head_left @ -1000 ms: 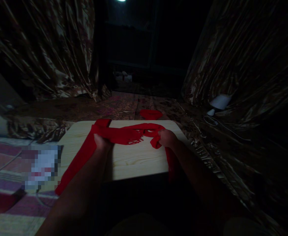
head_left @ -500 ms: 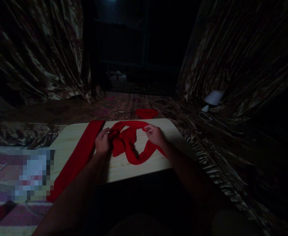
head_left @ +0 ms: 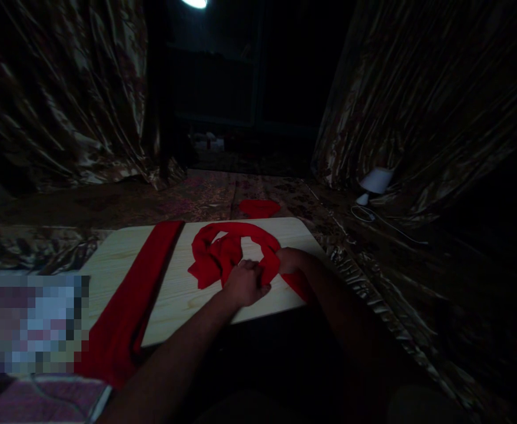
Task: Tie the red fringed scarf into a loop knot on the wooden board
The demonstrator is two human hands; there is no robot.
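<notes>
On a tabletop (head_left: 181, 300), looped red scarf (head_left: 229, 249) under left fingers (head_left: 252, 268), against right fingers (head_left: 284, 257), grips unclear

A pale wood-grain tabletop (head_left: 176, 303), red cloth across it.
From here I see a looped red cloth (head_left: 228, 250) on it at the left hand (head_left: 245, 282) and right hand (head_left: 290, 261), curving beyond the grip, its crumpled end to the left; farther left, apart from the grip, a long red strip (head_left: 137, 282) runs from the far edge to the near side.
</notes>
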